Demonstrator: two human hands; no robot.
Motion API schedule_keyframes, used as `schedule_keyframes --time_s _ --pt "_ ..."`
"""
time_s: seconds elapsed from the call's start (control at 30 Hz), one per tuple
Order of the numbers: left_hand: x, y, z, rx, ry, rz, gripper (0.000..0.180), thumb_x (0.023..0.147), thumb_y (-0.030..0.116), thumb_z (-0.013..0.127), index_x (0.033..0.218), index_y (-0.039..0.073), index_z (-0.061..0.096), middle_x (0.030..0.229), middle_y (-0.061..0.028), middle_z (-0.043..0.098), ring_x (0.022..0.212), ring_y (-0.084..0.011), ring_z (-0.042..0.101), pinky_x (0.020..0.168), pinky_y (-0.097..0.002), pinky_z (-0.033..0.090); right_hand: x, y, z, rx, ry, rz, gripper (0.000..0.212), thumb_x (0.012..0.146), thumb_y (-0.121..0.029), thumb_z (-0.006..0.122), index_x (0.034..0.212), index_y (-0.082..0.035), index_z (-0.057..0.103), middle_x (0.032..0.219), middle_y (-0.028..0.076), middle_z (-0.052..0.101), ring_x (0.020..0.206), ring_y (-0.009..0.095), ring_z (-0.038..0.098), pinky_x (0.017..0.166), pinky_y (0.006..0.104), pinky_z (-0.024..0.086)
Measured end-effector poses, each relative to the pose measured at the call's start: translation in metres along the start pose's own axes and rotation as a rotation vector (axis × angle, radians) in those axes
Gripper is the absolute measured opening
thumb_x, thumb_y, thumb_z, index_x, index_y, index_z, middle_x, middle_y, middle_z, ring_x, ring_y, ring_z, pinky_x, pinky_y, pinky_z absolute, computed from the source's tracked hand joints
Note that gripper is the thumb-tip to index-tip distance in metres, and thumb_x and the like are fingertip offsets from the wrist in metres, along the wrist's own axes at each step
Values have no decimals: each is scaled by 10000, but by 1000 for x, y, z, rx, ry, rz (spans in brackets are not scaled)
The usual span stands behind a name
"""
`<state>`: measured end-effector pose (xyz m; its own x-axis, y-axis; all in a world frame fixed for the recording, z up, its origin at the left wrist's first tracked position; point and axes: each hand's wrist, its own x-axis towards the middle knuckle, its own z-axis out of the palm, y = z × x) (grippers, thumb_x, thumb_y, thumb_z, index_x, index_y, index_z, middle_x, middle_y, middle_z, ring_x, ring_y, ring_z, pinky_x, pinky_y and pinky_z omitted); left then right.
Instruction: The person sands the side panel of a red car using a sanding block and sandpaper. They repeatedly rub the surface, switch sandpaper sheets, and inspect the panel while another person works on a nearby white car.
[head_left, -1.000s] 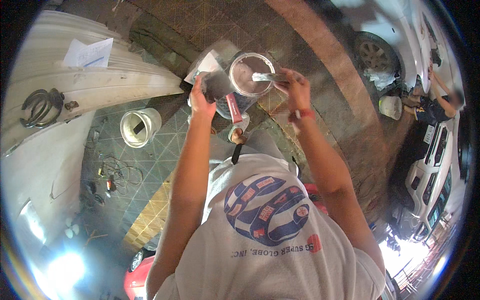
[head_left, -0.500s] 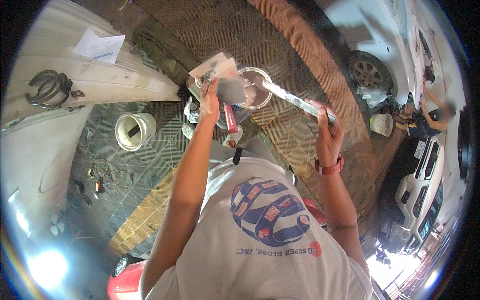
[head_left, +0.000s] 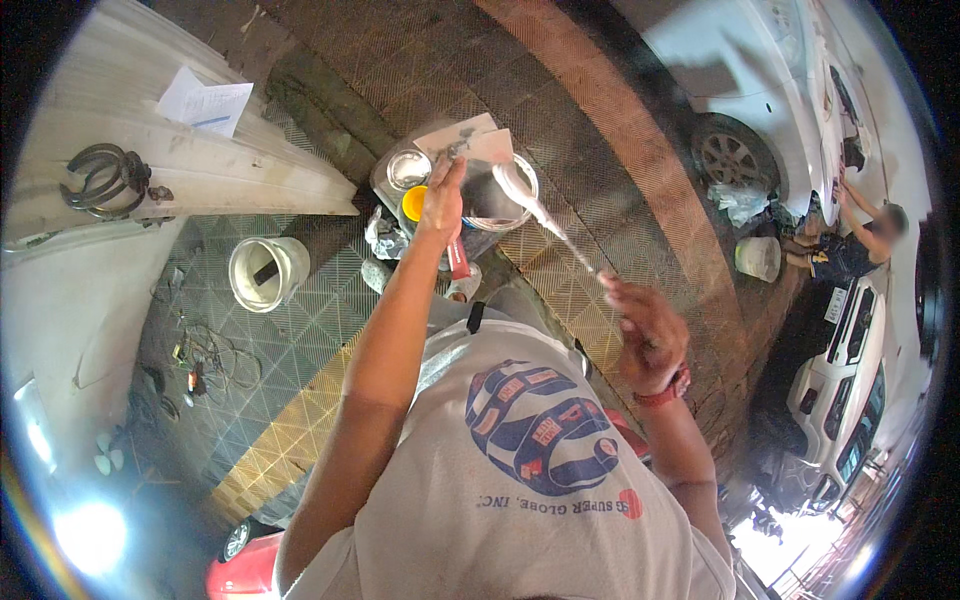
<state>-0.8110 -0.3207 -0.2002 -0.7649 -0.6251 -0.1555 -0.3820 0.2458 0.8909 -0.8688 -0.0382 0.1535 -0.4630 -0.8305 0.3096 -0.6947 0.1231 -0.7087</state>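
The right hand (head_left: 650,335), somewhat blurred, has its fingertips closed on the thin end of a stick (head_left: 545,214). The stick's thick end, coated in whitish paste, lies over the mouth of the can (head_left: 534,196). The left hand (head_left: 443,207), at the can's left, has its fingers close together on a pale flat board (head_left: 490,147), smeared with dark marks, and a darker grey flat piece (head_left: 466,188) lies beside the fingers, covering part of the can's mouth; how the thumb grips cannot be told.

The can stands on a small rounded tabletop (head_left: 380,188). To the can's left, beyond the left hand, are a round lid (head_left: 408,170) and, just below that, a yellow round thing (head_left: 413,204), with a crumpled silvery bag (head_left: 384,236) lower still. A red thing (head_left: 459,260) shows below the can, toward the person.

Well apart to the can's left, a white bucket (head_left: 292,290) with a dark piece inside stands on the floor, and tangled cables (head_left: 215,365) lie below it. Far to the can's right are a car wheel (head_left: 735,155), a second pale bucket (head_left: 757,258) and a co-worker (head_left: 852,258) with arms raised to a white car (head_left: 740,80).
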Motion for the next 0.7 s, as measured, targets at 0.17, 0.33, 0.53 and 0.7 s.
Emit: schedule_keyframes --time_s 0.17,0.33,0.53,0.7 --pt "-7 92 -33 -903 -94 -396 598 1036 351 586 1542 66 443 1577 -129 445 1460 -275 413 1187 -513 337 -40 60 34 -182 -116 -217 319 793 -1 714 1110 -11 742 1222 196 720 1194 358 693 975 449 589" --pt "-18 102 -46 -1217 -47 -509 541 1035 288 592 1518 79 463 1522 -100 491 1405 -278 471 1163 -554 381 -71 88 42 -301 -163 -318 367 763 18 713 1125 -28 745 1259 172 712 1223 337 681 945 402 610" --pt "-33 102 -20 -931 271 -437 783 1037 409 586 1635 40 240 1651 -148 347 1502 -317 354 1231 -467 275 -71 50 39 7 91 83 295 881 29 659 1169 0 714 1258 181 714 1213 341 684 984 386 573" --pt "-50 127 -15 -716 304 -344 864 1032 480 578 1648 26 177 1683 -169 282 1530 -320 307 1247 -453 235 -45 34 49 92 324 366 217 1043 -68 550 1181 7 700 1208 195 725 1129 313 704 992 402 529"
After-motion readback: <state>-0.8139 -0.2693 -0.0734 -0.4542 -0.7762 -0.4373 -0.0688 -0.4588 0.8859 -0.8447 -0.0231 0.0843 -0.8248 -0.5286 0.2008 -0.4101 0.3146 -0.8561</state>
